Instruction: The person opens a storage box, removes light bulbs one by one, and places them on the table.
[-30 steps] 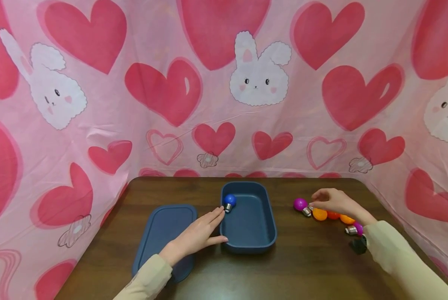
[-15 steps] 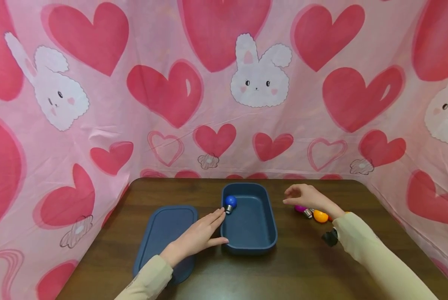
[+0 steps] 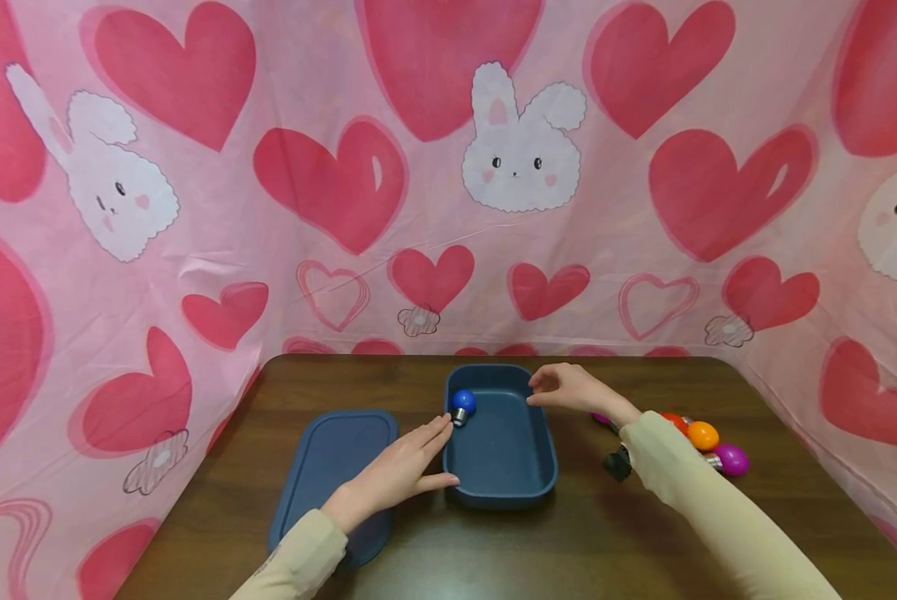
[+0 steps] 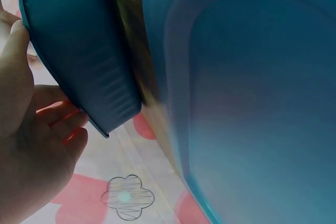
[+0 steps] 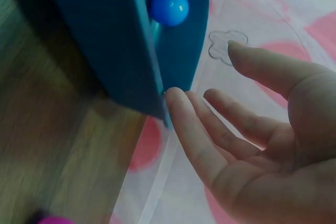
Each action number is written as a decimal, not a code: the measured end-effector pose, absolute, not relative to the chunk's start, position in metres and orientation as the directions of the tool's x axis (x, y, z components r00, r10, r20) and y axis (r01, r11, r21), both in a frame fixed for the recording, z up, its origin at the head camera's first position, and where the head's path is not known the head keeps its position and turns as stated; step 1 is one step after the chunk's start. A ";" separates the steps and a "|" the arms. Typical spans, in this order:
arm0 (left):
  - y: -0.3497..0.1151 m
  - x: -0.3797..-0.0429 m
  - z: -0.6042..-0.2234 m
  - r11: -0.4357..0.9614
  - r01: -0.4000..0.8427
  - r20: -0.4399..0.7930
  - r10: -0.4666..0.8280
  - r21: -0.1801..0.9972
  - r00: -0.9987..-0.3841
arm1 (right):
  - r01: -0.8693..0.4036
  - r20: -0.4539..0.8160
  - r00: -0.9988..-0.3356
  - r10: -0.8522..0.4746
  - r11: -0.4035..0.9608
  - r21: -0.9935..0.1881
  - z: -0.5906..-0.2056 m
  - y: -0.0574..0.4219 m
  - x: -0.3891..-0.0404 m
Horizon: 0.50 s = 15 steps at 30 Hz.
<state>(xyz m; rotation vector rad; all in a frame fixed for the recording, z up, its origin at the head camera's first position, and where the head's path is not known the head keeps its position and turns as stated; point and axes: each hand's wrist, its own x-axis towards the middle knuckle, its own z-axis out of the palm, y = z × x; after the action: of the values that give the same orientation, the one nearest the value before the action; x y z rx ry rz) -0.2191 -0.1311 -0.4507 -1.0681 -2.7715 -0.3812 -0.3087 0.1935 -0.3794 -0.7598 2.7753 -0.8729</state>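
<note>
A deep blue-grey box (image 3: 503,502) stands uncovered on the table, with a blue light bulb (image 3: 463,402) with a metal screw base lying inside against its left wall. My left hand (image 3: 396,462) rests on the left rim, fingers straight and thumb spread toward the front; in the left wrist view its fingertips meet the box's edge. At the far right corner of the box hovers my right hand (image 3: 572,389), with nothing between thumb and fingers in the right wrist view. Whether its index fingertip (image 5: 174,95) touches the rim, I cannot tell.
Left of the box lies a flat blue-grey lid (image 3: 328,458), partly under my left arm. To the right are several bulbs, among them a red bulb (image 3: 674,422), an orange bulb (image 3: 703,437) and a purple bulb (image 3: 732,459); my right arm partly hides the group. A heart-patterned cloth (image 3: 448,208) hangs behind.
My right hand has moved left from above the bulbs to the box's far right corner, uncovering the bulbs on the right. My left hand and the blue bulb have stayed in place.
</note>
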 end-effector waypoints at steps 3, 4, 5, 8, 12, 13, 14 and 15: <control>-0.131 -0.219 -0.451 0.718 0.673 0.228 0.636 0.175 -0.738 | -0.428 0.014 -0.857 -0.516 0.695 -0.577 -0.378 0.184 -0.309; -0.131 -0.219 -0.451 0.720 0.672 0.227 0.634 0.176 -0.739 | -0.430 0.014 -0.854 -0.520 0.692 -0.580 -0.377 0.181 -0.309; -0.131 -0.219 -0.451 0.721 0.670 0.226 0.633 0.177 -0.740 | -0.430 0.012 -0.854 -0.521 0.690 -0.582 -0.377 0.178 -0.310; -0.131 -0.219 -0.450 0.723 0.666 0.219 0.630 0.184 -0.745 | -0.433 0.009 -0.850 -0.527 0.687 -0.584 -0.378 0.170 -0.311; -0.131 -0.219 -0.450 0.722 0.663 0.211 0.630 0.195 -0.748 | -0.424 0.003 -0.852 -0.523 0.689 -0.588 -0.380 0.161 -0.313; -0.131 -0.219 -0.450 0.722 0.662 0.208 0.630 0.198 -0.749 | -0.426 0.002 -0.851 -0.525 0.688 -0.587 -0.380 0.159 -0.314; -0.131 -0.220 -0.450 0.723 0.662 0.206 0.630 0.198 -0.749 | -0.426 0.001 -0.851 -0.525 0.690 -0.586 -0.381 0.157 -0.315; -0.131 -0.220 -0.450 0.724 0.661 0.204 0.629 0.199 -0.750 | -0.421 -0.003 -0.853 -0.522 0.691 -0.588 -0.382 0.155 -0.316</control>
<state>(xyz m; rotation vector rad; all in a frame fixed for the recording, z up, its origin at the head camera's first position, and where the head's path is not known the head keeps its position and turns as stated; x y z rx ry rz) -0.2197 -0.1311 -0.4501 -1.0527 -2.8020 -0.3948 -0.3161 0.1548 -0.3817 -0.7680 2.7301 -0.8853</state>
